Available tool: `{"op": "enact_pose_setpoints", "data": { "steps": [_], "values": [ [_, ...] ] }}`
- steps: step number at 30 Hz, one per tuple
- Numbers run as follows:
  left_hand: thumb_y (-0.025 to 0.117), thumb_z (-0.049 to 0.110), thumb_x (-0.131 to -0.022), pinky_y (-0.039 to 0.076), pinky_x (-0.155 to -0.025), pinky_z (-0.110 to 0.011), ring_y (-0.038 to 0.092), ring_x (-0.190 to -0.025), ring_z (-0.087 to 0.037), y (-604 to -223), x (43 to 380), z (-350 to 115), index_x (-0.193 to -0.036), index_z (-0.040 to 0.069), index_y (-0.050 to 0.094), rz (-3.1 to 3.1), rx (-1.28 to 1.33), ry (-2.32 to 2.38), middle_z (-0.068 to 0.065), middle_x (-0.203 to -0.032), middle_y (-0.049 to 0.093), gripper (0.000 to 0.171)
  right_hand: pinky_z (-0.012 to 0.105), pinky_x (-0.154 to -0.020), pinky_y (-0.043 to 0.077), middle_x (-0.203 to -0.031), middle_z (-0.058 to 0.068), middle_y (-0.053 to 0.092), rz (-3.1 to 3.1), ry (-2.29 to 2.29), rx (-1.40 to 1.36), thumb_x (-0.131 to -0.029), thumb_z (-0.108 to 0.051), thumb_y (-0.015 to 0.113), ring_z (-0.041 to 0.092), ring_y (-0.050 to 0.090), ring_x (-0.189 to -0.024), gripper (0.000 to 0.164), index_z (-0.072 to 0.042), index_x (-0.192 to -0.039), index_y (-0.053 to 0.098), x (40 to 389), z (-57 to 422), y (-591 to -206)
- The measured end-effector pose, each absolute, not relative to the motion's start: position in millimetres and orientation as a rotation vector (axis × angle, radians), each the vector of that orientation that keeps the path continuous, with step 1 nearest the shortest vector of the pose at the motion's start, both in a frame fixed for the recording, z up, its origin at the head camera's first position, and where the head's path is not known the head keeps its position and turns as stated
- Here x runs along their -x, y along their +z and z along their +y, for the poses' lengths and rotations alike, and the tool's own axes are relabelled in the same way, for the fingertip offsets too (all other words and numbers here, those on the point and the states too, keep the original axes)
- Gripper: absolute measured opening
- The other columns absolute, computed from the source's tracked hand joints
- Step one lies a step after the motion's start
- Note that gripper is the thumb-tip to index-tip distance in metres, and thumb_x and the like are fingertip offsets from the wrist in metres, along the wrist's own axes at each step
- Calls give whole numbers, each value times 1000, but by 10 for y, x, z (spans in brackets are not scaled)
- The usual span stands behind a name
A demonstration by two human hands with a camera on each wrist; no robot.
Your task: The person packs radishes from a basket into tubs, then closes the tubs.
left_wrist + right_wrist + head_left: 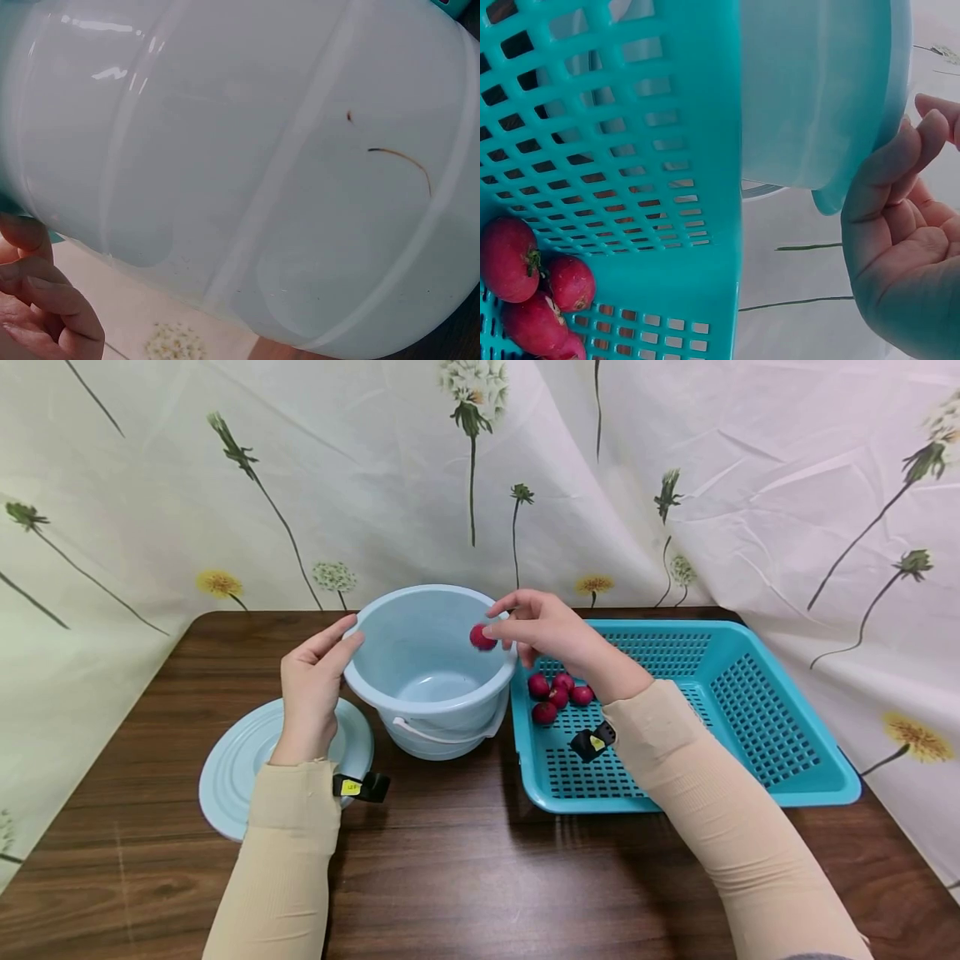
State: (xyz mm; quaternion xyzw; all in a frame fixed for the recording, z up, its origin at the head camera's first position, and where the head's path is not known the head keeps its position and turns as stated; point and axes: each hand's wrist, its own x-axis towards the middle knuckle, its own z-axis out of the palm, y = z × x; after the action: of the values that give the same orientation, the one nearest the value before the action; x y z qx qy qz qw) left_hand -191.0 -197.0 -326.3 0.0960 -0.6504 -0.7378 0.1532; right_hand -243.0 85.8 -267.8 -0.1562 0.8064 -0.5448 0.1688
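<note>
A light-blue bucket (438,714) stands upright with its white handle (438,739) hanging at the front. My left hand (311,672) holds its rim at the left; in the left wrist view, curled fingers (60,300) lie beside the bucket wall (202,150). Over the bucket's right inner side is a red radish (482,638), right at the thumb tip of my right hand (543,631). The index finger of that hand is parted from the thumb, above the radish. In the right wrist view the right hand (907,232) is at the bucket's rim, with the radish hidden.
A turquoise perforated basket (783,714) stands right of the bucket, close to it, with several radishes (558,695) in its left part. A round light-blue lid (232,768) lies on the brown table (450,868) at the left, under my left forearm. A flowered cloth (405,468) hangs behind.
</note>
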Motion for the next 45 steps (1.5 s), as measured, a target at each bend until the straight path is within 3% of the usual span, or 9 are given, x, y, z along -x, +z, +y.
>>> {"op": "enact_pose_setpoints", "data": {
  "steps": [12, 23, 45],
  "values": [
    [75, 24, -89, 55, -70, -15, 68, -91, -8, -3271, 1910, -1949, -124, 14, 71, -1867, -283, -2115, 2, -120, 70, 36, 33, -63, 51, -93, 11, 61, 2274, -1633, 442, -97, -25, 64, 19, 54, -59, 33, -7, -124, 59, 2387, 973, -2649],
    [75, 24, -89, 56, -71, -16, 68, -90, -9, -3260, 1898, -1950, -124, 14, 71, -1849, -292, -2143, 1, -120, 70, 37, 33, -64, 52, -82, 5, 58, 2310, -1647, 406, -97, -25, 63, 19, 54, -61, 25, -7, -116, 63, 2387, 1194, -2676],
    [74, 23, -90, 55, -70, -15, 68, -90, -7, -3259, 1905, -1971, -125, 13, 70, -1849, -271, -2157, 1, -121, 70, 37, 31, -62, 53, -83, 4, 61, 2450, -1521, 311, -99, -27, 61, 17, 56, -65, 30, -3, -116, 61, 2390, 1687, -2812]
  ]
}}
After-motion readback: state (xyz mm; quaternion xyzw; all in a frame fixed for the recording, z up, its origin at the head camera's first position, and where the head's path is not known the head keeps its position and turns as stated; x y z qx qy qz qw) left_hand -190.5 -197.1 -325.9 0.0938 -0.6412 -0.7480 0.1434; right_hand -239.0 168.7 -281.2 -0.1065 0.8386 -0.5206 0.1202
